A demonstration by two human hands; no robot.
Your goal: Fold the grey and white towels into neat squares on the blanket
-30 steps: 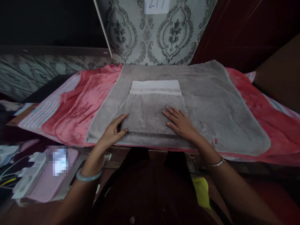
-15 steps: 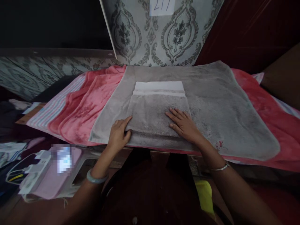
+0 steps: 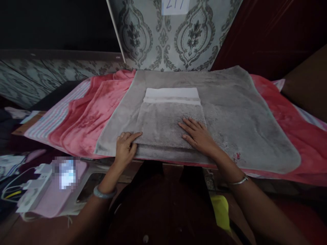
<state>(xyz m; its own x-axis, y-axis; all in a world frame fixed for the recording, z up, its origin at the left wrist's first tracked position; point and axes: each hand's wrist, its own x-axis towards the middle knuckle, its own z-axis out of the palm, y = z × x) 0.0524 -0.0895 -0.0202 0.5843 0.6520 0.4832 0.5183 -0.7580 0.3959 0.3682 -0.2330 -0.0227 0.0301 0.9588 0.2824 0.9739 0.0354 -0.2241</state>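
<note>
A folded grey towel (image 3: 166, 119) with a white band at its far end lies on a larger grey towel (image 3: 230, 112) spread over the table. My left hand (image 3: 125, 148) curls round the folded towel's near left corner, thumb under the edge and fingers on top. My right hand (image 3: 198, 136) lies flat on the folded towel's near right part, fingers stretched out and apart.
A pink blanket (image 3: 87, 115) and a striped cloth (image 3: 53, 119) lie under the grey towels. A patterned wall panel (image 3: 166, 37) stands behind. At lower left are a white power strip with cables (image 3: 30, 190) and a pink case (image 3: 53, 200). A yellow object (image 3: 221, 211) sits below the table edge.
My left hand has slid toward me along the folded towel's left edge and closed on its near corner. My right hand has stayed flat in place.
</note>
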